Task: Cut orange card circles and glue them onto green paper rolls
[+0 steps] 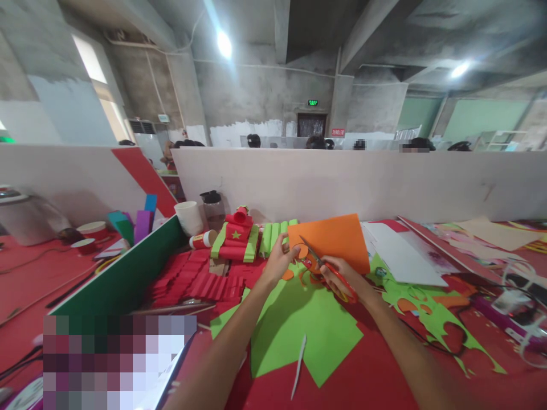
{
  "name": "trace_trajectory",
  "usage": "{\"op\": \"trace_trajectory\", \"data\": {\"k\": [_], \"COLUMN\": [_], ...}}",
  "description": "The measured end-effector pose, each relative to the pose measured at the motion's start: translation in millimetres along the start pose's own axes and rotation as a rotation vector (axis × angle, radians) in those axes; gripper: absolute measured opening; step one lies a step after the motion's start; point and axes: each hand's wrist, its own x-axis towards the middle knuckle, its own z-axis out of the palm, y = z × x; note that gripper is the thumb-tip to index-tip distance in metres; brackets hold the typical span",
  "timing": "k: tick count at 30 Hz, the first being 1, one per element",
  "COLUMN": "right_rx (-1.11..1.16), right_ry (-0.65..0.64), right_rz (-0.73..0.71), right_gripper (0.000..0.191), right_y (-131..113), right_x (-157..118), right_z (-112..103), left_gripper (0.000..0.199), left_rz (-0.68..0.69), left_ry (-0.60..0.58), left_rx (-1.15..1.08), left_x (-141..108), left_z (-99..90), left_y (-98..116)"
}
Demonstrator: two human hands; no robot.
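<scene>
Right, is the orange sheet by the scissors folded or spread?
Spread, as far as I can tell: the orange sheet shows one broad face with no visible crease.

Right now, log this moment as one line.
left hand: holds orange paper sheet | right hand: holds red-handled metal scissors | beneath hands: bright green paper

2 lights [224, 44] shine over concrete walls [248, 94] and a white partition [384, 185].
</scene>
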Motion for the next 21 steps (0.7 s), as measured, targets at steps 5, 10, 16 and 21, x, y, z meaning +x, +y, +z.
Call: {"op": "trace_trajectory", "data": {"k": [5, 10, 16, 21], "right_rx": [0.006, 0.025, -0.015, 0.027], "right_ry": [0.014, 0.01, -0.003, -0.033], "right_rz": [0.02, 0.025, 0.0, 0.036], "right_gripper": [0.049, 0.051, 0.052, 0.05], "right_y": [-3.8, -2.3, 1.4, 4.3], "right_x": [-1.1, 0.1, 1.2, 2.1], "right_z": [2.3, 3.6, 1.7, -0.3], "left_gripper": [0.059, 0.061, 0.062, 0.061], "left_rz": [0.036, 0.079, 0.066, 0.04], "left_ry": [0.055, 0.057, 0.022, -0.026], "left_rx": [0.014, 0.049, 0.066, 0.061], "left_x": [-1.7, -0.8, -0.7, -2.0], "left_z": [3.8, 6.0, 5.5, 4.0], "left_y": [-1.1, -3.9, -1.7, 2.4]}}
